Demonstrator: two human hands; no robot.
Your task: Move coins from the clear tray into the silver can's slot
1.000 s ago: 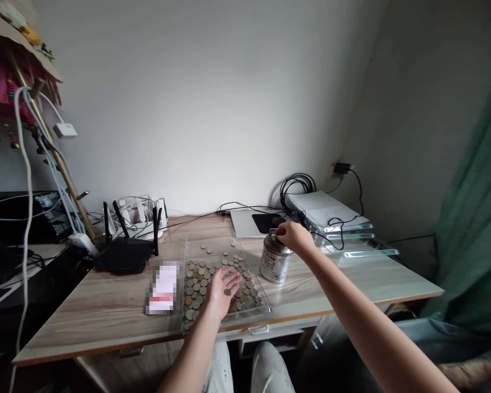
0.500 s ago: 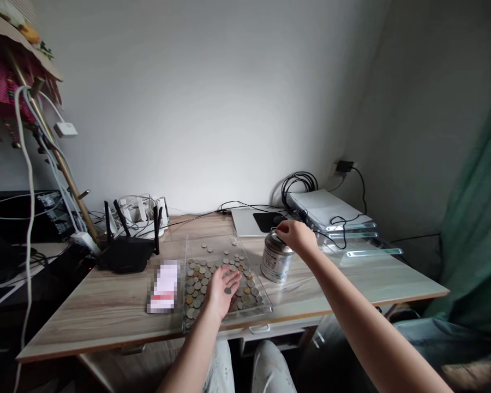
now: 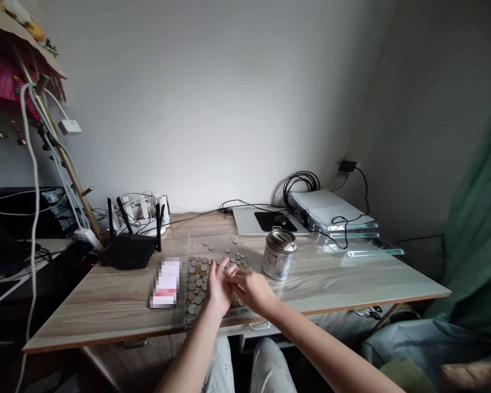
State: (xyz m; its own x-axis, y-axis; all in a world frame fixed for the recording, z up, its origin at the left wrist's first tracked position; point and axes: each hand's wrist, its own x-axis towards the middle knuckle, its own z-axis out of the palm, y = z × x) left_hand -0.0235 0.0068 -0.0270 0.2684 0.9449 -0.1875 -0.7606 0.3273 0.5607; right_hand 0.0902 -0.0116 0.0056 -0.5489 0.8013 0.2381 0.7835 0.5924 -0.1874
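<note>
My left hand is held palm up above a clear plastic tray, its fingers spread. Against that palm my right hand brings its thumb and fingertips together in a pinch. What lies between them is hidden. Many silver and brass-coloured coins lie spread over the tray, partly covered by both hands. To the right of the tray stands a round metal tin with a dark slot in its lid and a small ring on top.
A phone, blurred out, lies left of the tray. Behind it sits a black router with upright antennas. A silver laptop with a dark mouse on it, loose cables and stacked clear trays with paper occupy the back right.
My right hand has left the tin's lid and moved left and down to my left palm. The coin seen on my left fingers before is now out of sight.
</note>
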